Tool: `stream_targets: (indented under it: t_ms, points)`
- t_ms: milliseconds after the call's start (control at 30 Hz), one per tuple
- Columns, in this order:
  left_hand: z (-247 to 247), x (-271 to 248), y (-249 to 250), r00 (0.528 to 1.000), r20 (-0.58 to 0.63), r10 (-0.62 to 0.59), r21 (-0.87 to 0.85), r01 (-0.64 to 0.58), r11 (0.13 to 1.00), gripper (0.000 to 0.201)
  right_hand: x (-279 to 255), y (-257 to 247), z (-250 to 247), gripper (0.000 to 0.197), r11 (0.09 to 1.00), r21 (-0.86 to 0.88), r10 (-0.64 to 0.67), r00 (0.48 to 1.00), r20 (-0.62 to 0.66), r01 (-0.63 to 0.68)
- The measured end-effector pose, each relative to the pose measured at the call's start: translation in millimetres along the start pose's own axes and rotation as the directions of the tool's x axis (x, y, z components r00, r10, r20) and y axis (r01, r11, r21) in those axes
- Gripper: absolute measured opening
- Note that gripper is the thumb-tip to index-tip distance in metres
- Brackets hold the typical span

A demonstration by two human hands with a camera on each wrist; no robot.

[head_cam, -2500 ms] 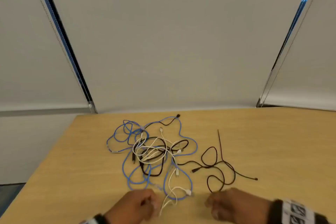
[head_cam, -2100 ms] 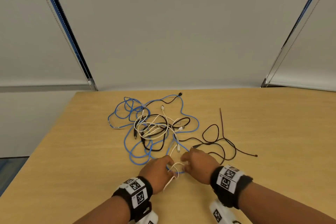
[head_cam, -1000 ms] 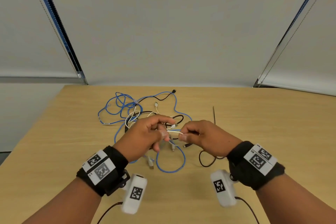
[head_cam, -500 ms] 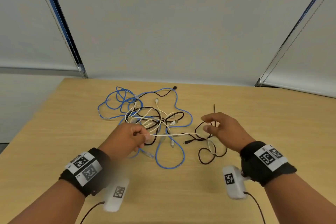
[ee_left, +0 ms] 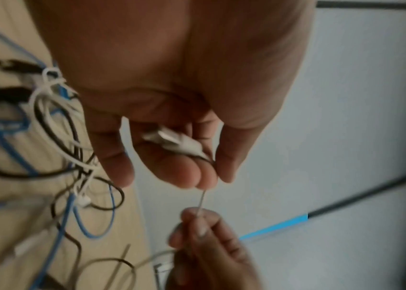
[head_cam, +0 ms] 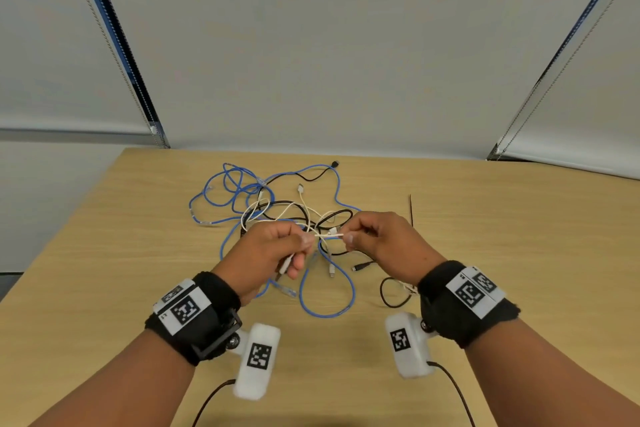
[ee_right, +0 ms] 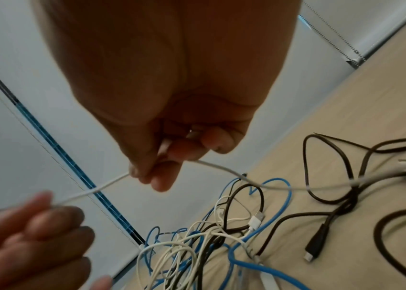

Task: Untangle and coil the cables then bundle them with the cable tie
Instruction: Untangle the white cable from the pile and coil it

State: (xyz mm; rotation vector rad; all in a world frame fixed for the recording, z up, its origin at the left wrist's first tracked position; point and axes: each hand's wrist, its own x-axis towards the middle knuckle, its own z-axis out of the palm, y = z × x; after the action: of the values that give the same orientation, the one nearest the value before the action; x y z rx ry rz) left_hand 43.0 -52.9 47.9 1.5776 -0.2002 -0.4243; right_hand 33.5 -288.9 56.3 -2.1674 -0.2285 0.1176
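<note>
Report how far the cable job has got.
Done: nothing finished; no coil shows anywhere. In hand: the left hand holds a white cable by its plug end and the right hand pinches the same strand. Left: the blue cable and black cable lie tangled on the table, and the cable tie is untouched.

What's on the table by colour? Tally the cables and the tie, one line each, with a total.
Blue cable: 1
Black cables: 2
White cables: at least 2; the tangle hides an exact count
Black cable tie: 1
Total: at least 6
</note>
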Motion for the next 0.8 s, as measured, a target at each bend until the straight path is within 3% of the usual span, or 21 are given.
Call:
stream_targets:
  t_ms: [100, 200, 267, 333, 433, 500, 533, 600, 700, 800]
  points:
    - [5, -6, 8, 1.0, 0.001, 0.018, -0.311, -0.016, 0.95, 0.018, 2, 6, 6, 0.013, 1.0, -0.004, 0.025, 0.999, -0.023, -0.025]
    - [6, -4, 19, 0.996, -0.062, 0.068, -0.565, -0.091, 0.82, 0.017, -5, 11, 24, 0.017, 0.998, -0.033, 0.048, 0.997, 0.057, -0.046]
    - [4, -1, 25, 0.988, -0.126, 0.084, -0.647, -0.146, 0.748, 0.015, -14, 11, 38, 0.018, 0.998, -0.038, 0.06, 0.992, 0.115, -0.056]
    - [2, 4, 27, 0.971, -0.222, 0.091, -0.596, -0.209, 0.776, 0.014, -23, 6, 48, 0.016, 0.998, -0.053, 0.049, 0.983, 0.175, -0.04]
    - [2, 6, 19, 0.929, -0.342, 0.139, -0.221, -0.223, 0.949, 0.018, -33, -14, 46, 0.01, 0.993, -0.116, -0.01, 0.971, 0.237, 0.039]
    - [5, 3, 11, 0.942, -0.279, 0.189, 0.039, -0.186, 0.982, 0.026, -34, -30, 31, 0.013, 0.985, -0.128, -0.095, 0.978, 0.187, 0.12]
    - [8, 1, 7, 0.961, -0.211, 0.181, 0.089, -0.165, 0.982, 0.026, -32, -37, 22, 0.015, 0.978, -0.139, -0.138, 0.982, 0.131, 0.156]
    - [16, -5, 2, 0.99, -0.073, 0.122, 0.031, -0.12, 0.992, 0.018, -25, -47, 3, 0.016, 0.982, -0.093, -0.164, 0.986, 0.01, 0.164]
    - [28, -10, 6, 0.991, 0.11, 0.07, -0.19, -0.048, 0.981, 0.018, -17, -47, -17, 0.011, 0.99, 0.102, -0.089, 0.991, -0.098, 0.099]
    - [33, -13, 16, 0.981, 0.172, 0.093, -0.294, -0.039, 0.955, 0.018, -18, -38, -25, 0.01, 0.967, 0.241, -0.046, 0.989, -0.139, 0.079]
